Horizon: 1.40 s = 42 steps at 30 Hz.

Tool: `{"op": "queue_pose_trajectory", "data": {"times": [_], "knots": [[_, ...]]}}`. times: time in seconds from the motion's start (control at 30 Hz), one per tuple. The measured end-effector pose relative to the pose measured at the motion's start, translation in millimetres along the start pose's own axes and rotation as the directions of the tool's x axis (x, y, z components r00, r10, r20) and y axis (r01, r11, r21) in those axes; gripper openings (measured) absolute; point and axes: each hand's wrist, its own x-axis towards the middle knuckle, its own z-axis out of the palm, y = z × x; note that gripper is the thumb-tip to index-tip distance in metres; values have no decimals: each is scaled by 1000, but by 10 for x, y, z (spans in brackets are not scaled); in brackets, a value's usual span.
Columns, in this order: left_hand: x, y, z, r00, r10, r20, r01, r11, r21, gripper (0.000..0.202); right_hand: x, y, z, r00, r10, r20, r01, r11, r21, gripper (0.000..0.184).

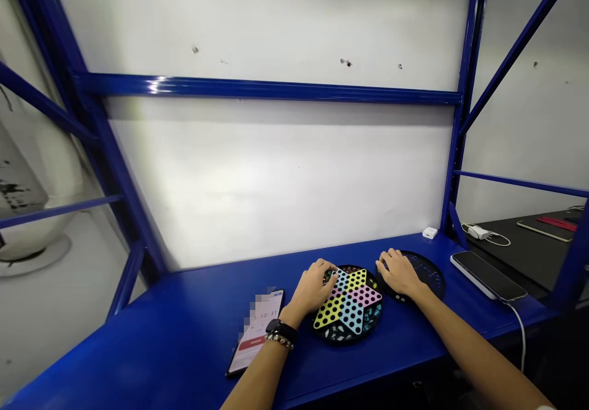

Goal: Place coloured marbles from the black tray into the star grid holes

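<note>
A round black Chinese checkers board (352, 304) with a coloured star of holes lies on the blue bench. My left hand (313, 287) rests on its left rim, fingers curled over the edge near the marbles in the tray. My right hand (399, 271) lies on a black round lid (430, 275) just right of the board, fingers bent down onto its left part. A watch and a bead bracelet sit on my left wrist.
A lit phone (257, 330) lies left of the board. Another phone (488, 275) with a cable lies at the right. A small white charger (429, 233) sits by the wall. Blue rack posts (460, 152) frame the bench; a black table (529, 244) stands beyond.
</note>
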Motion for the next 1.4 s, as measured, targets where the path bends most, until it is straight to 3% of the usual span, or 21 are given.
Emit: {"op": "queue_pose_trajectory", "data": {"times": [0.13,0.3,0.5,0.73,0.9,0.97,1.07,1.2,1.4], "knots": [[-7,-10,7,1000,6,-2,-6,1000,9,27,-60,-268,73,979,-175,103,171,984,44,27],[-10,-11,4,1000,7,8,-8,999,34,29,-50,-286,152,970,-150,193,159,987,-34,34],[0,-6,-14,999,6,39,-8,999,43,29,23,-195,197,966,-129,223,133,991,-2,50],[6,12,-29,999,7,46,-10,999,54,29,71,-127,286,987,-84,135,67,991,119,46],[1,9,-32,999,9,39,-11,999,46,30,141,6,207,998,50,25,-55,933,356,56],[-2,5,-29,999,7,39,-9,999,46,30,148,105,146,991,136,-5,-126,930,346,59],[-7,0,-24,999,2,37,-4,999,52,29,127,249,86,977,210,21,-210,957,199,55],[-8,5,-23,999,-10,40,7,998,56,30,88,284,70,987,158,3,-157,978,139,37],[-5,21,-28,999,-26,46,23,997,70,32,38,-7,84,995,-20,-97,49,951,306,33]]}}
